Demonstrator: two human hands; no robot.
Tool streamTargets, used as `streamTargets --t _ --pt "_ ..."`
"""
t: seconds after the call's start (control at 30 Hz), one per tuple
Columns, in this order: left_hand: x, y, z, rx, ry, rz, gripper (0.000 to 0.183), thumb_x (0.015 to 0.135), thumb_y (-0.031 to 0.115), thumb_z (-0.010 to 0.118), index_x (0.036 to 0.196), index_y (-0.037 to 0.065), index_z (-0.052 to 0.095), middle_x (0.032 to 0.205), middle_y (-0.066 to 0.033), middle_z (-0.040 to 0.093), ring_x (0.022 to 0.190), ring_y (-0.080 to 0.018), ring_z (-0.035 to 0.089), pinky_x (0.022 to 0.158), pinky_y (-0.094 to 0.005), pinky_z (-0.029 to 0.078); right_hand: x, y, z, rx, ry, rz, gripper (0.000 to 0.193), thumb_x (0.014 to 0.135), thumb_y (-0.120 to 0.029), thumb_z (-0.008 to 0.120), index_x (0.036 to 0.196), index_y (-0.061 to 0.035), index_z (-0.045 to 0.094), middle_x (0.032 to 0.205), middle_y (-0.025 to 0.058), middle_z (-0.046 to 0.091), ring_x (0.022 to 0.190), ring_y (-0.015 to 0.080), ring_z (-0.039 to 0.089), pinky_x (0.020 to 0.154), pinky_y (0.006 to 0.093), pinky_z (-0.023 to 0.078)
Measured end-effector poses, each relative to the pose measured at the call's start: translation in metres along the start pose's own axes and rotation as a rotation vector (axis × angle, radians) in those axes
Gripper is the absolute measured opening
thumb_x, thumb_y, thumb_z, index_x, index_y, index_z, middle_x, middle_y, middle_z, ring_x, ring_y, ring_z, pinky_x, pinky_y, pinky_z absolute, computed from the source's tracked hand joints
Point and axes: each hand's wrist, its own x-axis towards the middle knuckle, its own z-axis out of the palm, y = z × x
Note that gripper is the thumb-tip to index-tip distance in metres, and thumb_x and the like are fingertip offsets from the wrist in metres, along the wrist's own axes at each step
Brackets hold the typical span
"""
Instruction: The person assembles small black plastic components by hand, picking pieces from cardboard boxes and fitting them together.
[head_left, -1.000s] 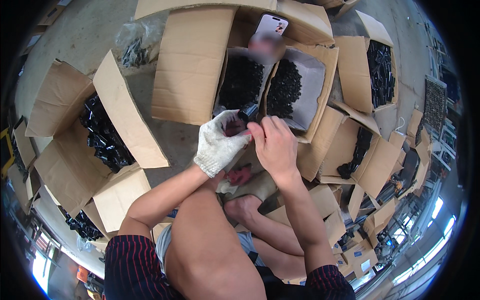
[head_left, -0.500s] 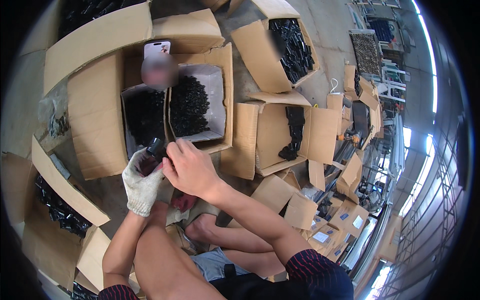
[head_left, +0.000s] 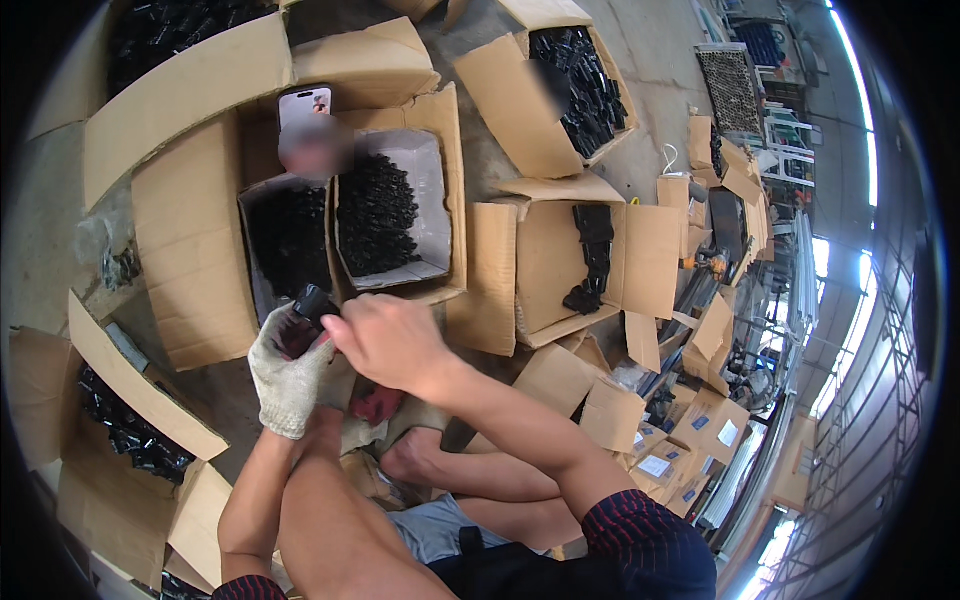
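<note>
My left hand (head_left: 283, 378), in a whitish knit glove with dark red on the palm side, is closed around a short black plastic part (head_left: 314, 302). The part's rounded end sticks up past the fingers. My right hand (head_left: 392, 343) is bare and reaches in from the right with its fingers bent and pinched close against the part. What lies between those fingertips is hidden. Just beyond the hands, an open cardboard box (head_left: 190, 240) holds two grey-lined trays. Small black pieces (head_left: 376, 215) fill much of the right tray (head_left: 430, 205); the left one holds a dark heap (head_left: 288, 235).
A phone (head_left: 304, 103) leans at the box's far side. To the right, an open carton (head_left: 545, 285) contains a few black parts (head_left: 594, 255). Cartons of black parts stand far right (head_left: 585, 95) and at the left (head_left: 130, 425). A dark red glove (head_left: 376, 402) lies by my foot.
The view has shifted slightly. My right hand has turned a little and slid slightly right against the black part, while my left hand keeps its hold.
</note>
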Motion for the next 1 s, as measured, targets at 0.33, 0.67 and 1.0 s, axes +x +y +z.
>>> streamTargets --t 0.33,0.67,1.0 --pt "-0.045 0.077 -0.101 -0.278 0.190 0.156 0.044 0.089 0.011 0.076 0.130 0.001 0.062 0.120 -0.0112 0.069 0.097 -0.0147 0.067 0.074 -0.0245 0.054 -0.061 0.328 -0.134 -0.441 0.723 0.785 0.026 0.095 -0.029 0.069 0.097 -0.0031 0.065 0.096 0.0154 0.069 0.094 0.0344 0.068 0.083 0.0471 0.053" --pt "-0.075 -0.028 -0.328 0.145 1.053 0.090 0.034 0.094 0.014 0.076 0.126 0.007 0.068 0.112 -0.0038 0.073 0.098 -0.0131 0.067 0.075 -0.0247 0.049 -0.081 0.368 -0.106 -0.636 0.515 0.883 0.032 0.089 -0.019 0.076 0.115 -0.0088 0.060 0.114 0.0166 0.061 0.110 0.0379 0.062 0.093 0.0487 0.051" --pt "-0.038 0.033 -0.216 0.521 1.194 0.548 0.044 0.097 0.004 0.071 0.138 0.000 0.055 0.124 -0.0139 0.068 0.109 -0.0209 0.066 0.094 -0.0321 0.056 -0.089 0.351 -0.111 -0.749 0.434 0.805 0.027 0.094 -0.023 0.070 0.115 -0.0075 0.064 0.110 0.0163 0.065 0.108 0.0366 0.063 0.091 0.0483 0.051"
